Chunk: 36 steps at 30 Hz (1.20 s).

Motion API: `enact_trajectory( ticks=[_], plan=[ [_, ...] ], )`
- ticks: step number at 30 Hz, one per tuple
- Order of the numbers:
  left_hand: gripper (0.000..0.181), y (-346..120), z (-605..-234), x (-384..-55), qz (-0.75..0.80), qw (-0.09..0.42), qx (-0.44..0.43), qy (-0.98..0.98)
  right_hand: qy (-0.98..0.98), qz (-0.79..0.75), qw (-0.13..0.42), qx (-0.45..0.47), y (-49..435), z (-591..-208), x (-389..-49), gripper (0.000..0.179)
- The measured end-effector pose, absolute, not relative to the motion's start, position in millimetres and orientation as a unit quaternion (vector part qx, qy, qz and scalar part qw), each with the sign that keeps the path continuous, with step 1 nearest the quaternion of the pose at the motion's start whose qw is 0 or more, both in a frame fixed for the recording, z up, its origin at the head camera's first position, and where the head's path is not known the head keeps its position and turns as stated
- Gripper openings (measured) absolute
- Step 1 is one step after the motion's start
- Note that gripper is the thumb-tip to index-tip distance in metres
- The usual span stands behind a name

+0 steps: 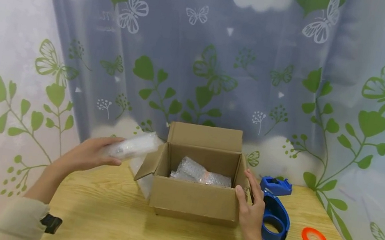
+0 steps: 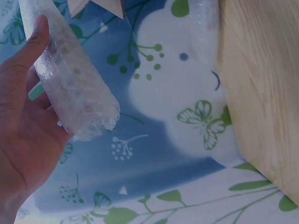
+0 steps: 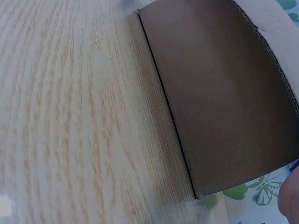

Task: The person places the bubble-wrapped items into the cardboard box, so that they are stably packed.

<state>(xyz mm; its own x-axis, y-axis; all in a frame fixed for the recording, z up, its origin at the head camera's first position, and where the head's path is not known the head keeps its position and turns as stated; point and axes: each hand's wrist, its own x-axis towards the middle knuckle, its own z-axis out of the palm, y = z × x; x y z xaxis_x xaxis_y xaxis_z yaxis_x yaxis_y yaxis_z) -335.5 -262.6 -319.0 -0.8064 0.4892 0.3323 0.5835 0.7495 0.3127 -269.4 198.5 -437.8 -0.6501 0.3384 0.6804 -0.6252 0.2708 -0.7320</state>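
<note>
My left hand holds a bubble-wrapped package just left of an open cardboard box. In the left wrist view, the thumb lies across this long clear package, and a bit of green shows beside the fingers. My right hand grips the box at its right front corner, the thumb near the front rim and the fingers along the side. Inside the box lie bubble-wrapped items, one with a pinkish band. In the right wrist view, the box wall fills much of the picture, with only a fingertip visible.
Right of the box stand a blue tape dispenser and a smaller blue dispenser. An orange-red ring-shaped roll lies farther right on the wooden table. Clear wrap lies behind the left flap. A patterned curtain hangs behind.
</note>
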Motion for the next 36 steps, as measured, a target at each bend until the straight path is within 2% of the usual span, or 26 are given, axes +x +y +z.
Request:
enact_trajectory(
  ticks=[5,11,17,23,27,33,36],
  plan=[
    [0.074,-244,-312,-340,-0.208,0.118,-0.287,-0.928,-0.684,0.592,0.412,0.104,198,-442,-273,0.047],
    [0.085,-202,-310,-346,-0.262,0.081,-0.288,-0.917,-0.696,0.59,0.399,0.091,202,-448,-275,0.049],
    [0.074,-160,-305,-350,-0.261,0.074,-0.318,-0.908,-0.699,0.591,0.392,0.09,209,-465,-291,0.051],
    [0.072,-127,-305,-356,-0.256,0.077,-0.347,-0.899,-0.697,0.589,0.399,0.092,213,-466,-296,0.051],
    [0.069,-107,-309,-357,-0.262,0.071,-0.363,-0.891,-0.697,0.588,0.401,0.087,211,-462,-292,0.05],
    [0.068,-81,-315,-356,-0.27,0.035,-0.37,-0.888,-0.692,0.595,0.397,0.094,202,-444,-275,0.049],
    [0.067,-72,-319,-358,-0.246,0.042,-0.371,-0.894,-0.692,0.594,0.398,0.096,199,-439,-271,0.049]
  ],
)
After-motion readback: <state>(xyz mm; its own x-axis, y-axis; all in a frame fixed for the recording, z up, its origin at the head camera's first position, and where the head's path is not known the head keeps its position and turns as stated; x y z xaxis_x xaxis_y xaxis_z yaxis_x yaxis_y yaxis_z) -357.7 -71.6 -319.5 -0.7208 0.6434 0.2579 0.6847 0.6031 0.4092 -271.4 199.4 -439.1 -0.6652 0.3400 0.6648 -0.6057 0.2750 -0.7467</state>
